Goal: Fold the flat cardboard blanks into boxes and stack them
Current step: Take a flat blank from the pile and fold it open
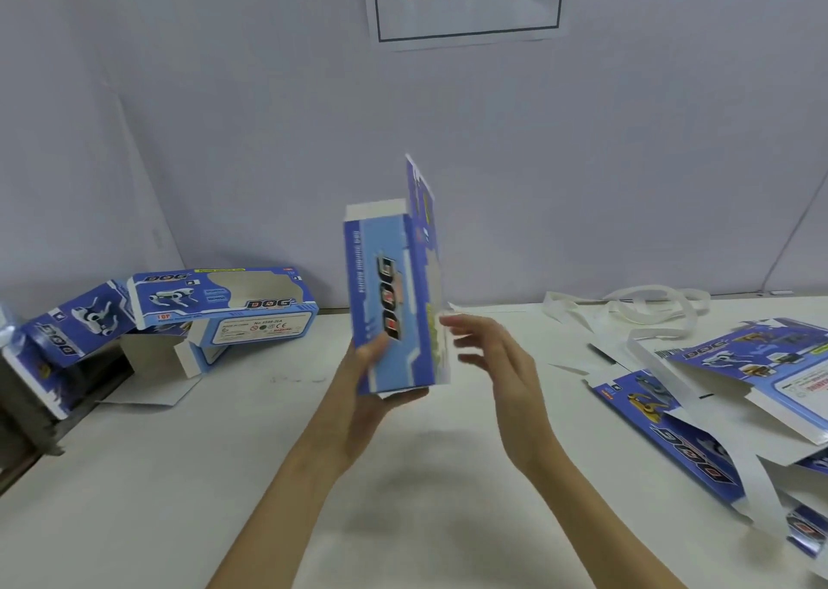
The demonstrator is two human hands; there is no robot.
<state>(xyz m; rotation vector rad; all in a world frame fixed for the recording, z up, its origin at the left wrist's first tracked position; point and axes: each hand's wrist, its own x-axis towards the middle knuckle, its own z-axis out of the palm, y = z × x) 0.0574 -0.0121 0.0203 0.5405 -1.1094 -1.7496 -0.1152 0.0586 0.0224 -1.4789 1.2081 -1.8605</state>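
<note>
A blue "DOG" printed cardboard box [394, 292] stands upright in the air above the table's middle, its top flaps still raised. My left hand [372, 391] grips its lower end, thumb on the front face and fingers under the bottom. My right hand [488, 355] hovers just right of the box with straight, spread fingers, the fingertips close to a white side flap; it holds nothing. A pile of flat blue blanks [717, 409] lies on the right of the table.
A folded box [224, 306] rests at the back left, leaning on another box [67, 333] at the table's left edge. White paper straps [645, 306] lie at the back right. A white table [224, 476] meets a grey wall with a paper sign [466, 1].
</note>
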